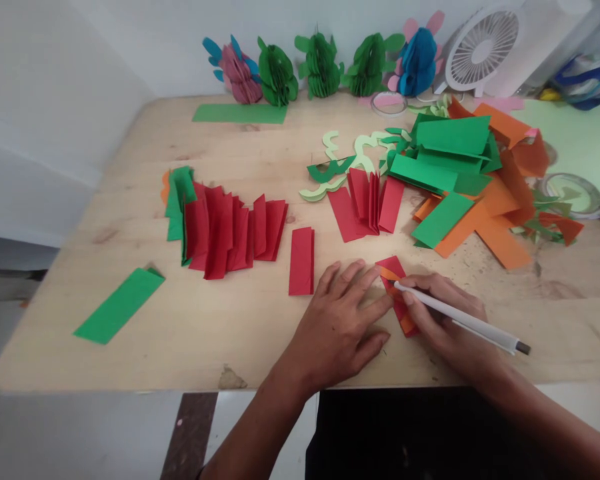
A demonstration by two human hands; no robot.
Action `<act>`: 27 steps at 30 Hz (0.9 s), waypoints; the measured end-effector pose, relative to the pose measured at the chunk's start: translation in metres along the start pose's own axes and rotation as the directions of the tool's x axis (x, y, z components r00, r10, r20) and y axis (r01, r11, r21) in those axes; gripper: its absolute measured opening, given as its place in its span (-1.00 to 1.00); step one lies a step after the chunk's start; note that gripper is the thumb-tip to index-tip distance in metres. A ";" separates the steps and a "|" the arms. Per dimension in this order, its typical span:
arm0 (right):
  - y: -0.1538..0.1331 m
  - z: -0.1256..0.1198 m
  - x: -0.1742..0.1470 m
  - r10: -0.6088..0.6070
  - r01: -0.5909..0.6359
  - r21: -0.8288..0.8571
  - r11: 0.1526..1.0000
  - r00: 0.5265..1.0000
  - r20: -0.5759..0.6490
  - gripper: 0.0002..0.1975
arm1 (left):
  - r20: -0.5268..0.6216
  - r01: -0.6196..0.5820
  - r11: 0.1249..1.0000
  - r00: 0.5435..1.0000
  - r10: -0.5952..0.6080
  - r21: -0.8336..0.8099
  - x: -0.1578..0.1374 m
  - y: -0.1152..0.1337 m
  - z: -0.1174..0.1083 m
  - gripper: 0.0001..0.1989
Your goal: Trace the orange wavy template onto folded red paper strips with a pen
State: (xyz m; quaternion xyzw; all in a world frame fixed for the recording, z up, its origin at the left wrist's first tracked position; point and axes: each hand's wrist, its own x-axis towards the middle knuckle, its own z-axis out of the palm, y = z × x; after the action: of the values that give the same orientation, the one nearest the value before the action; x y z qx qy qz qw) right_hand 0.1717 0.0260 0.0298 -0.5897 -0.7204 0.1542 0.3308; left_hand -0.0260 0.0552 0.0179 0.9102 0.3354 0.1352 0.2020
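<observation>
My right hand (pixel 445 313) grips a white pen (pixel 465 315), its tip down on an orange paper piece (pixel 389 273) that lies on a folded red paper strip (pixel 397 263). Spread flat, my left hand (pixel 343 320) has its fingertips at the left edge of that strip and the orange piece. Part of the strip is hidden by my fingers. Just left of my left hand lies another folded red strip (pixel 301 261). Beyond both hands stand several folded red papers (pixel 367 200).
A row of folded red papers (pixel 225 230) stands at left, near a green strip (pixel 120 305). Green folded papers (pixel 445 153) and orange ones (pixel 500 230) are heaped at right. Several paper figures (pixel 320 67) and a white fan (pixel 484 50) line the back wall.
</observation>
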 end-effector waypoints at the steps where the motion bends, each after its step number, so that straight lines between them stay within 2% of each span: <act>1: 0.000 0.000 0.000 0.005 -0.005 0.001 1.000 1.000 0.003 -0.89 | 0.001 0.000 1.000 1.000 0.000 0.000 0.000 0.000 0.000 -0.56; 18: -0.001 -0.005 -0.003 -0.005 0.004 -0.009 1.000 1.000 -0.027 -0.89 | 0.008 0.005 1.000 1.000 -0.005 -0.003 0.002 0.001 -0.001 -0.58; 27: -0.001 -0.006 -0.004 0.041 -0.041 -0.005 0.999 0.999 -0.022 -0.91 | 0.004 0.004 1.000 1.000 -0.004 -0.013 0.002 0.001 -0.002 -0.59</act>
State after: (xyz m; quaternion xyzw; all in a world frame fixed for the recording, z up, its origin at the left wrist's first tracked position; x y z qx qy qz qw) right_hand 0.1754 0.0214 0.0340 -0.6070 -0.7049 0.1527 0.3337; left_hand -0.0246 0.0559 0.0200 0.9085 0.3358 0.1353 0.2088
